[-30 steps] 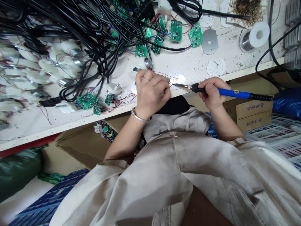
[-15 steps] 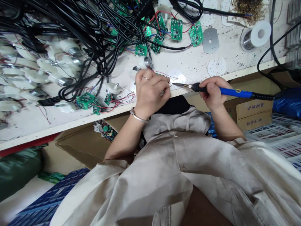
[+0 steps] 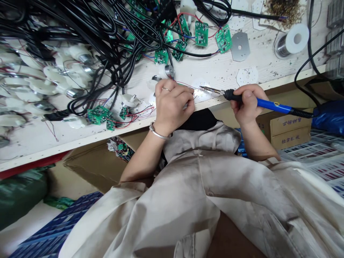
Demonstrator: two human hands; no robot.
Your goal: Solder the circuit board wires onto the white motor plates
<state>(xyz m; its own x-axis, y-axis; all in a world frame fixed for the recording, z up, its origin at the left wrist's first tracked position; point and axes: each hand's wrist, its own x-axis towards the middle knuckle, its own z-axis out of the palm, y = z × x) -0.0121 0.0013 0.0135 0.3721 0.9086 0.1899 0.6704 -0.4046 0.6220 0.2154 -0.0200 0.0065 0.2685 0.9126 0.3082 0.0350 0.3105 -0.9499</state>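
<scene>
My right hand (image 3: 248, 104) is closed around the handle of a blue and black soldering iron (image 3: 271, 104). The iron's metal tip points left, over a white LED disc board (image 3: 205, 94) by the bench's front edge. My left hand (image 3: 174, 102), wearing a ring and a bracelet, rests at the disc's left side with its fingers pinched. A short thin wire (image 3: 195, 96) sticks out at its fingertips; what else lies inside the pinch is hidden. Just behind this hand sits a small motor (image 3: 169, 71), and a thin red wire (image 3: 189, 86) runs toward the disc.
Black cables (image 3: 118, 46) and white motor units (image 3: 34, 82) heap up at the left. Green circuit boards (image 3: 201, 34) lie at the back. On the right are a solder spool (image 3: 295, 39), a grey plate (image 3: 240, 46) and another disc board (image 3: 247, 76).
My right hand has shifted slightly right, and the soldering iron's tip has lifted away from my left fingertips, now farther back over the disc. The left hand has stayed in place.
</scene>
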